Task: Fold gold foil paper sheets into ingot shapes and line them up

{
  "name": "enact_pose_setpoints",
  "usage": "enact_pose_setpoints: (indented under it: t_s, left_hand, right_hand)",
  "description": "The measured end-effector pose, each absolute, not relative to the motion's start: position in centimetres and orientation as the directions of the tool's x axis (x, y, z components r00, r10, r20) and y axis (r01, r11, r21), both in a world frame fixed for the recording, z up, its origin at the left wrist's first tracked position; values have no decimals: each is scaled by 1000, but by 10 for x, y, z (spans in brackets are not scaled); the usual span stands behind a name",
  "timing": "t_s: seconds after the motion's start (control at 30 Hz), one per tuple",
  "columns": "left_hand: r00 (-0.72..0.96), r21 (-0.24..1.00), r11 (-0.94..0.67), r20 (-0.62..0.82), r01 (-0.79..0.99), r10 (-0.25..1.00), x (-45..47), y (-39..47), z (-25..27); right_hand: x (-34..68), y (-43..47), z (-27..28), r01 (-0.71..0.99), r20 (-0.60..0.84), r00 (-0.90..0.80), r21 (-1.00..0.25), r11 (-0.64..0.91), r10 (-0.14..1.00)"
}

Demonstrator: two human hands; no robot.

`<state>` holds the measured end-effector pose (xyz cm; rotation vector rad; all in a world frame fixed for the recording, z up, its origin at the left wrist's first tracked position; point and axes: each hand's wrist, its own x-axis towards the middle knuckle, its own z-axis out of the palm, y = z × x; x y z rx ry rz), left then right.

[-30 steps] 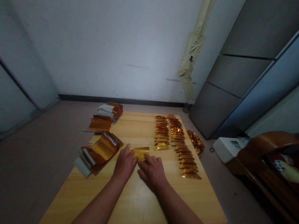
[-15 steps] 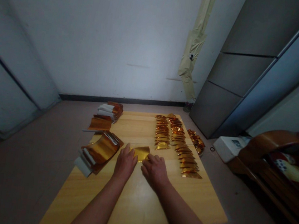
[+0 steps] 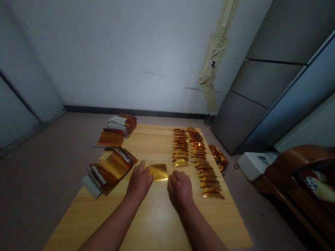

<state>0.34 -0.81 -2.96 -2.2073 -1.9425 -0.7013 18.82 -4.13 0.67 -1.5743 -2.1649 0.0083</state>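
Note:
A sheet of gold foil paper (image 3: 160,172) lies on the wooden table between my two hands. At its left edge, my left hand (image 3: 140,182) has its fingers and thumb closed on the paper. My right hand (image 3: 181,188) is curled at the right edge, its fingertips and thumb drawn together by the paper's corner; the exact grip there is partly hidden. Left of my left hand lies a loose stack of gold foil sheets (image 3: 114,166) with pale backs. On the right side, folded gold foil pieces (image 3: 181,147) stand in overlapping rows, with another row (image 3: 210,178) nearer to me.
The wooden tabletop (image 3: 153,224) spans the middle. More foil sheets (image 3: 122,123) lie at its far left corner. Beyond the right edge sits a heap of gold foil pieces (image 3: 218,157). A white box (image 3: 252,166), a wooden seat (image 3: 281,187) and a grey refrigerator (image 3: 257,83) stand right.
My right hand has shifted right along the foil paper to its right edge, uncovering more of the sheet. The left hand stays at the left edge.

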Motion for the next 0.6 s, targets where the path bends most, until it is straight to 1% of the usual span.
enact_pose_setpoints:
  t_s: [0.1,0.17,0.2,0.23,0.33,0.5,0.6]
  left_hand:
    - [73,206,-162,380,965,922,4,-8,-27]
    - [61,216,-144,350,966,935,4,-9,-24]
    - [54,223,-134,331,966,942,4,-10,-22]
    - [48,231,-125,311,965,949,4,-10,-20]
    - [32,259,-100,254,961,967,5,-13,-13]
    - [-8,285,-41,172,958,985,6,-15,-3]
    - [-15,290,-23,128,957,992,5,-16,0]
  right_hand:
    - [175,-35,8,782,404,-168,-501,371,899]
    - [164,-29,8,689,354,-145,-634,351,924]
    - [159,-25,7,674,305,-141,-667,317,942]
    - [155,-21,6,683,250,-134,-678,272,959]
    - [149,-11,5,749,117,-109,-643,159,987]
    - [153,-2,8,763,19,-131,-637,113,991]
    - [152,0,12,790,-19,-114,-609,79,993]
